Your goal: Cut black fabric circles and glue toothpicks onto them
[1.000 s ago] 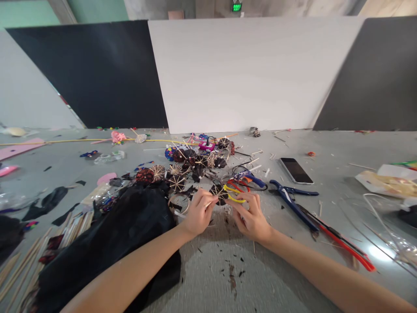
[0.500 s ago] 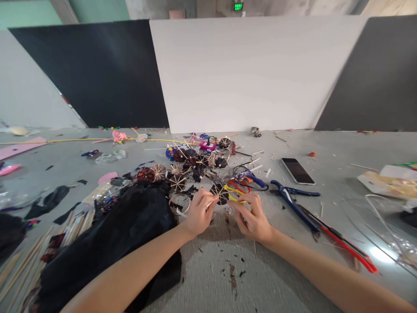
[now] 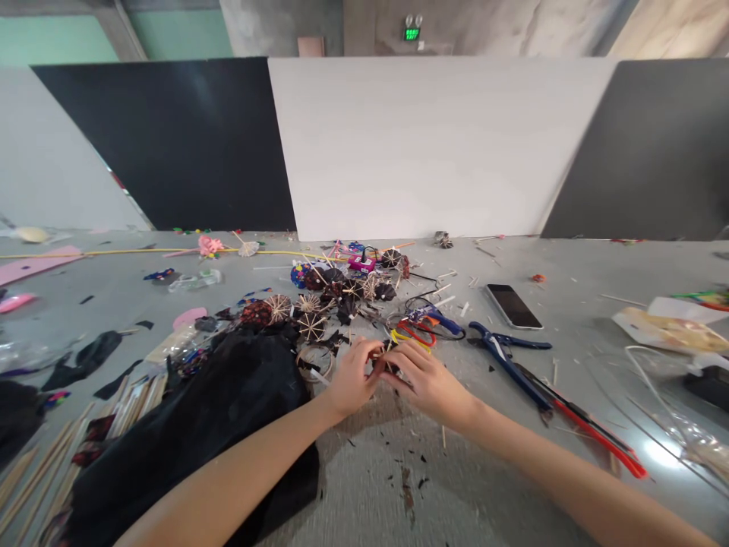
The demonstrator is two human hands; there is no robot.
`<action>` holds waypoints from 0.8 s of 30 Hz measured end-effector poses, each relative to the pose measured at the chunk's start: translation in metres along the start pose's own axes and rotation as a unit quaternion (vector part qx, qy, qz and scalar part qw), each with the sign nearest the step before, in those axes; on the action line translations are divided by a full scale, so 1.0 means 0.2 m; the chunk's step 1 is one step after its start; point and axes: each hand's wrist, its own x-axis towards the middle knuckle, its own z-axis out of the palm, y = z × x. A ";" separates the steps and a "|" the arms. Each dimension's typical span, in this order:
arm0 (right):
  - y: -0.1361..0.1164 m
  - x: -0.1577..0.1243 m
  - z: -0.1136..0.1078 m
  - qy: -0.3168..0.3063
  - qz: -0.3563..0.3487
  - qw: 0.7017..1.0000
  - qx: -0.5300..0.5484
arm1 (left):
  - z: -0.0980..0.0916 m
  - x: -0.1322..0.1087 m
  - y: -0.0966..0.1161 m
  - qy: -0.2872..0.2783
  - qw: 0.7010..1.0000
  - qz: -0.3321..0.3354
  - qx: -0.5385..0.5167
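**Head view.** The left hand [image 3: 351, 377] and right hand [image 3: 426, 382] meet fingertip to fingertip over the middle of the desk [image 3: 364, 510]. Each grip is closed on the same small dark paper umbrella [image 3: 383, 357], held just above the desk surface between the two hands. Only a sliver of its canopy and stick shows; the fingers cover the rest.

**Writing.** The green exit sign [image 3: 411, 33] on the far wall is lit, but its letters are too small to read. The phone [image 3: 512, 305] lies face up with a dark screen. Any label on the pink box [image 3: 362, 263] cannot be made out.

**Partly hidden.**
- The yellow and red scissors [image 3: 414, 332] lie just beyond the right hand.
- The heap of umbrellas [image 3: 330, 292] overlaps itself, so it cannot be counted.
- The black cloth [image 3: 216, 410] runs under the left forearm.
- The wooden sticks [image 3: 34, 471] are cut off by the frame edge.
- The blue pliers [image 3: 506, 351] lie to the right of the right hand.
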 end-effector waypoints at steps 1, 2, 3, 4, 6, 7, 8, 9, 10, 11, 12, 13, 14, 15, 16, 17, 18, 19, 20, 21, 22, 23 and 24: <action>-0.02 0.03 -0.01 -0.017 0.008 1.000 0.003 | 0.00 0.00 0.00 0.003 1.000 -0.005 -0.008; -0.03 0.05 -0.01 -0.025 0.023 0.999 0.004 | 0.00 -0.01 0.00 0.005 1.000 -0.012 -0.017; -0.04 0.08 -0.01 -0.029 0.043 0.999 0.004 | 0.00 -0.01 0.01 0.006 0.999 -0.024 -0.025; -0.04 0.10 -0.01 -0.034 0.064 0.997 0.005 | 0.00 0.00 0.01 0.006 0.999 -0.040 -0.032; -0.04 0.15 -0.01 -0.055 0.090 0.994 0.006 | 0.01 0.00 0.02 0.003 0.996 -0.081 -0.041; -0.03 0.17 -0.01 -0.068 0.094 0.993 0.005 | 0.01 0.01 0.02 0.005 0.994 -0.100 -0.046; -0.02 0.20 -0.01 -0.082 0.093 0.992 0.004 | 0.01 0.01 0.02 0.010 0.992 -0.113 -0.052; -0.01 0.22 -0.02 -0.095 0.090 0.991 0.004 | 0.02 0.02 0.02 0.017 0.991 -0.121 -0.058; 0.00 0.25 -0.02 -0.105 0.090 0.990 0.005 | 0.02 0.02 0.02 0.026 0.990 -0.122 -0.060; 0.01 0.28 -0.03 -0.113 0.093 0.989 0.007 | 0.02 0.03 0.01 0.038 0.990 -0.120 -0.056; 0.03 0.31 -0.05 -0.115 0.101 0.988 0.010 | 0.02 0.03 0.01 0.054 0.991 -0.115 -0.046; 0.06 0.35 -0.06 -0.112 0.113 0.987 0.012 | 0.02 0.03 0.01 0.075 0.991 -0.106 -0.034; 0.09 0.40 -0.08 -0.105 0.128 0.986 0.015 | 0.02 0.03 0.00 0.098 0.991 -0.094 -0.023; 0.12 0.45 -0.10 -0.090 0.144 0.985 0.017 | 0.02 0.03 0.00 0.122 0.989 -0.079 -0.014; 0.17 0.49 -0.12 -0.078 0.157 0.984 0.018 | 0.02 0.03 0.00 0.140 0.988 -0.065 -0.009; 0.21 0.55 -0.13 -0.072 0.165 0.983 0.022 | 0.02 0.03 0.01 0.149 0.987 -0.054 -0.007; 0.27 0.60 -0.13 -0.074 0.168 0.983 0.022 | 0.01 0.02 0.01 0.150 0.988 -0.047 -0.006; 0.32 0.64 -0.13 -0.074 0.175 0.982 0.016 | 0.01 0.02 0.01 0.146 0.988 -0.045 -0.006; 0.37 0.69 -0.12 -0.081 0.188 0.979 0.005 | 0.01 0.02 0.01 0.138 0.989 -0.047 -0.007; 0.42 0.72 -0.11 -0.096 0.204 0.974 -0.003 | 0.01 0.02 0.02 0.131 0.990 -0.052 -0.009; 0.46 0.76 -0.09 -0.101 0.210 0.973 -0.008 | 0.01 0.02 0.02 0.125 0.990 -0.057 -0.011; 0.50 0.79 -0.06 -0.106 0.214 0.971 -0.012 | 0.01 0.02 0.02 0.121 0.991 -0.061 -0.013; 0.52 0.81 -0.03 -0.113 0.216 0.970 -0.015 | 0.01 0.03 0.02 0.118 0.991 -0.063 -0.013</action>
